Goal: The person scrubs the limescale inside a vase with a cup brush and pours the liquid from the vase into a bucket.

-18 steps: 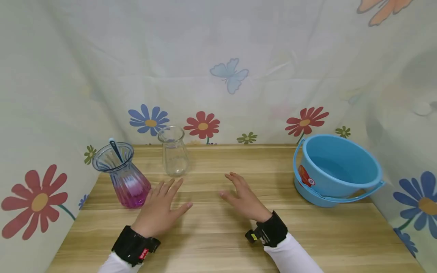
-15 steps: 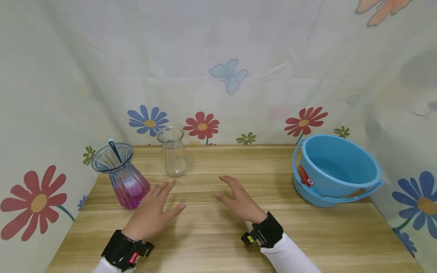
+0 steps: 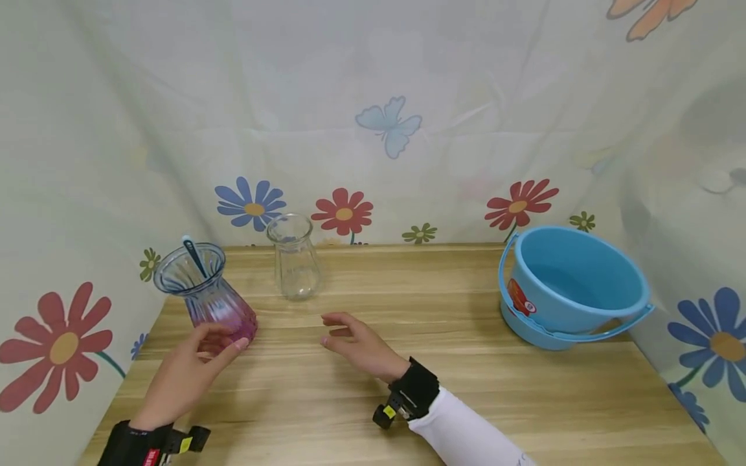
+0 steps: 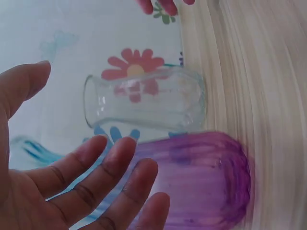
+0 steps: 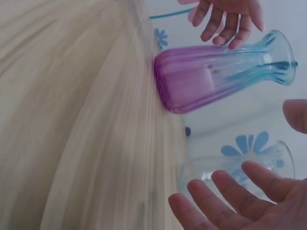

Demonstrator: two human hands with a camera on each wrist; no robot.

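A ribbed glass vase (image 3: 212,304), blue at the flared rim and purple at the base, stands upright at the table's left. A dark, slim handle with a pale tip (image 3: 194,255) sticks up out of its mouth. My left hand (image 3: 189,369) is just in front of the vase, fingers loosely bent and holding nothing; in the left wrist view its fingers (image 4: 122,163) overlap the vase. My right hand (image 3: 364,346) hovers over the middle of the table, relaxed, nothing in it. Behind stands a clear glass jar (image 3: 298,268).
At the right of the wooden table (image 3: 466,401) sits a light blue bucket (image 3: 548,304) with its handle lowered toward the front. A flower-printed cloth (image 3: 443,162) closes off the back and both sides.
My left hand has moved left and back toward me, its fingers now bent beside the vase. My right hand has moved left. The vase, jar and bucket have stayed in place.
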